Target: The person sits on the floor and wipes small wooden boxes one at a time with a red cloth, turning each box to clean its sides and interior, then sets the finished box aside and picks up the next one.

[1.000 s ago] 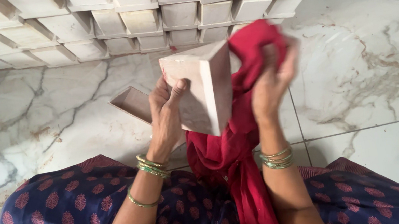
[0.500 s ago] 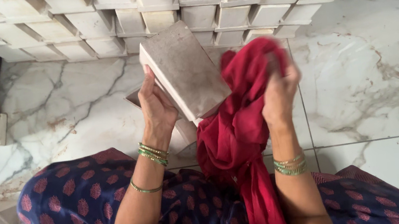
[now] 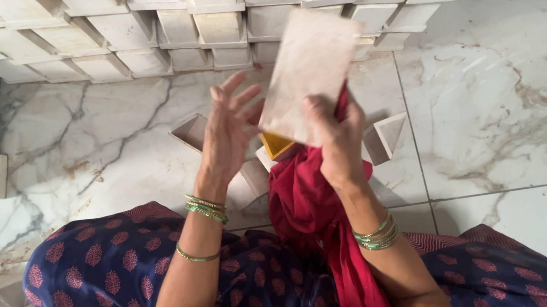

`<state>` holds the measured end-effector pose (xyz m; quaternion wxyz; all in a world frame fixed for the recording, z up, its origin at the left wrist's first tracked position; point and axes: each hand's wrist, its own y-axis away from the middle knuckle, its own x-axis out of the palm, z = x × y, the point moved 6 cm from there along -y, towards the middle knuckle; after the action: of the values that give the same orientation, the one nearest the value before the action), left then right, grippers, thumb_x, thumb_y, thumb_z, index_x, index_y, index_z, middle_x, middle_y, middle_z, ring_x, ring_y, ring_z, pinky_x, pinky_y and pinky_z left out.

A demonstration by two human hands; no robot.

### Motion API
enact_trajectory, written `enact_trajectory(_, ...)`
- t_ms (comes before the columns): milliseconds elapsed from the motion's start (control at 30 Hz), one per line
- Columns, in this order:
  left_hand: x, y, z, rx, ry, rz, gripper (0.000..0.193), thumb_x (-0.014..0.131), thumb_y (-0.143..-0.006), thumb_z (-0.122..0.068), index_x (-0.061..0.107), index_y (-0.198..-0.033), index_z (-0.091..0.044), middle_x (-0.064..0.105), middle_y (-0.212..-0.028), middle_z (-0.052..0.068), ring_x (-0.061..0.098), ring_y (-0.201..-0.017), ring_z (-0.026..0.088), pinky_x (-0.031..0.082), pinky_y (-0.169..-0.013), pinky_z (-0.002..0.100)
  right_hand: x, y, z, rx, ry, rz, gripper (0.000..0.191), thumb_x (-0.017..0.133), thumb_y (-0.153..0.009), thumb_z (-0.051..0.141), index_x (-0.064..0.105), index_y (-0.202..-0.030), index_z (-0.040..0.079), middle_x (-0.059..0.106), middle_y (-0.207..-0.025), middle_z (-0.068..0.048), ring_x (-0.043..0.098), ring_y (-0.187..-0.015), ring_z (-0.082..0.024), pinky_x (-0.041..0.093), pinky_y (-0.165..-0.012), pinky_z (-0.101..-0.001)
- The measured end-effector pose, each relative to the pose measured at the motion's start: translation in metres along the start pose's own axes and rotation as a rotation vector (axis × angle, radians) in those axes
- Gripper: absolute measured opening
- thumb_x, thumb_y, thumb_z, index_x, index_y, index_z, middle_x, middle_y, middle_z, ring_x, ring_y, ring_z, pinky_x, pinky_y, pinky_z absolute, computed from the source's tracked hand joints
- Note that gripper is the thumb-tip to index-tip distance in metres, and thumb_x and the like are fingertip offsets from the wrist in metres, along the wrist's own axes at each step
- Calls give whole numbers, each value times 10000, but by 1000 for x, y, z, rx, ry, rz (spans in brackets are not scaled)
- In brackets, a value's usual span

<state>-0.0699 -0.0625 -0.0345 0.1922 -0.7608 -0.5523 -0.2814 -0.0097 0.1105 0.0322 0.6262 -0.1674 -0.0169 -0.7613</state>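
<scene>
Holding a pale, flat rectangular block [image 3: 308,71] up above the marble floor [image 3: 493,110], the right hand [image 3: 338,134] has its fingers closed around the block's lower edge, the thumb lying on the face that is turned toward the camera. A red cloth [image 3: 308,205] is bunched under that hand and hangs down over the lap. The block is tilted and a little blurred, its top corner overlapping the stacked rows of pale blocks [image 3: 213,13] along the far side of the floor. The left hand [image 3: 228,131] is just beside the block's left edge with its fingers spread apart and nothing in its grasp; whether the fingertips touch the block cannot be told. Below the block a small yellow piece [image 3: 277,144] shows between the two hands. Hollow, open-sided pale pieces [image 3: 384,137] lie on the floor near the hands. Green bangles [image 3: 207,208] circle the left wrist.
</scene>
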Motion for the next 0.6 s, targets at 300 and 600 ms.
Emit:
enact_trajectory(300,31,17,29,4,308,19,502,670,-1024,-289,551,-1370,54,673,-1233,148,681,-1086,202,572,-962,342,35,24,-23,-437,358,232,532,434,-1097,357,427,-1384,-90,572,-1314,-177,584,-1209,-294,485,-1047,-406)
enact_trajectory(600,27,10,31,-71,460,-34,461,647,-1015,-319,584,-1322,20,714,-1155,103,709,-968,156,568,-868,311,22,22,-37,-198,423,178,245,488,-1019,63,622,-1203,-29,669,-1042,-127,612,-909,-210,513,-791,-365)
